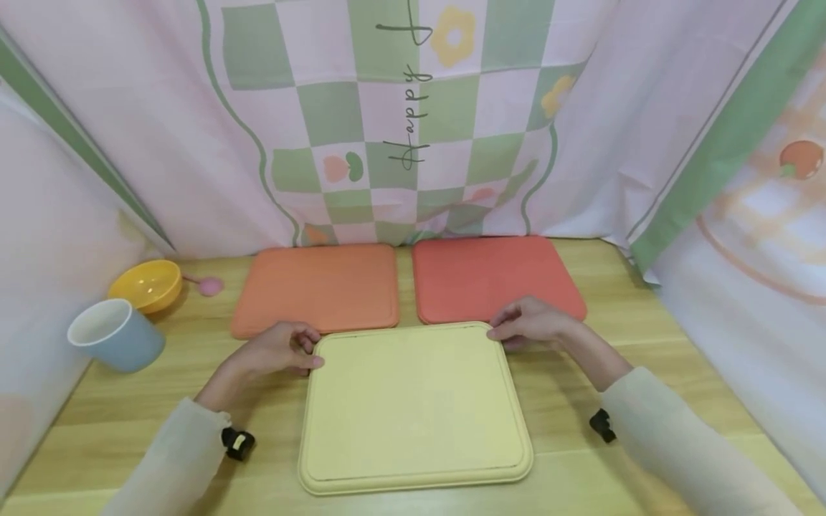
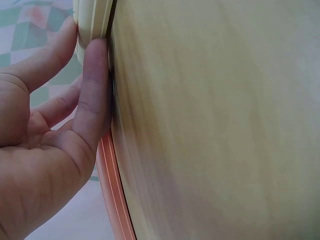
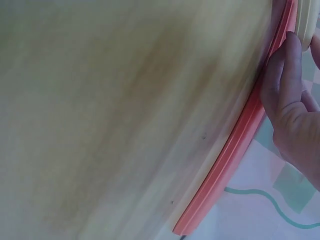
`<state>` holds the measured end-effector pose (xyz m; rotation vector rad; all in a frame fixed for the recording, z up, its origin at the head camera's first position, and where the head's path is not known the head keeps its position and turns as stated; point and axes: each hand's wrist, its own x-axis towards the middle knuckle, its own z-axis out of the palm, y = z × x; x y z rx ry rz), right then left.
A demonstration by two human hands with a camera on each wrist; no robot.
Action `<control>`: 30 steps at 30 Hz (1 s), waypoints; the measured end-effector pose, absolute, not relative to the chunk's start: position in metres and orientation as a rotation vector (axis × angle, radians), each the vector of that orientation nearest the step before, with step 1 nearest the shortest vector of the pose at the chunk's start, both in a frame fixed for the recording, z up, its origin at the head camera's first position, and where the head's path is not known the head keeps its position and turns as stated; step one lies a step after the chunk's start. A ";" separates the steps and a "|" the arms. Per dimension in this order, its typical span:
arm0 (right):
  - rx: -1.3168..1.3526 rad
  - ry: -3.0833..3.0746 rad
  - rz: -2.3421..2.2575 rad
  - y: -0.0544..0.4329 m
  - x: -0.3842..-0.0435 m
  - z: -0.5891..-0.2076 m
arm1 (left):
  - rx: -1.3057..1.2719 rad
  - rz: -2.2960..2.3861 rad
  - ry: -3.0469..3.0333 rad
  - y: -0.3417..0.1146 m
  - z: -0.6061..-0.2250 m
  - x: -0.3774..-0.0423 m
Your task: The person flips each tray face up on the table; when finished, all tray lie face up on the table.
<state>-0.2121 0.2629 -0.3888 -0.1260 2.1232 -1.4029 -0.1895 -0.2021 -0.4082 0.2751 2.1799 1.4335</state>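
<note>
Fingers of the left hand [image 1: 277, 349] and right hand [image 1: 532, 320] pinch a yellow board [image 1: 416, 408] by its ten and two o'clock corners, toward six on the table [image 1: 645, 319]. Beyond lie an orange board [image 1: 316, 287] at eleven and, partly behind the right hand, a red board [image 1: 493, 276] at one; patterned cloth [image 1: 387, 115] hangs at twelve; near ten are a pink spoon [image 1: 210, 287], yellow bowl [image 1: 147, 283] and blue cup [image 1: 132, 344].

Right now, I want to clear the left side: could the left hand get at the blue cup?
Likely yes, once freed: the left hand pinches the far left corner of the yellow board, but nothing stands between that hand and the blue cup.
</note>
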 end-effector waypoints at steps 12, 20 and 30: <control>-0.096 2.109 -1.525 0.260 -0.213 -0.387 | 0.321 1.495 2.194 -0.203 -0.406 -0.190; -0.068 2.118 -1.611 0.261 -0.217 -0.372 | 0.297 1.645 2.199 -0.203 -0.403 -0.194; -0.032 2.131 -1.706 0.263 -0.229 -0.359 | 0.124 2.102 1.825 -0.186 -0.391 -0.198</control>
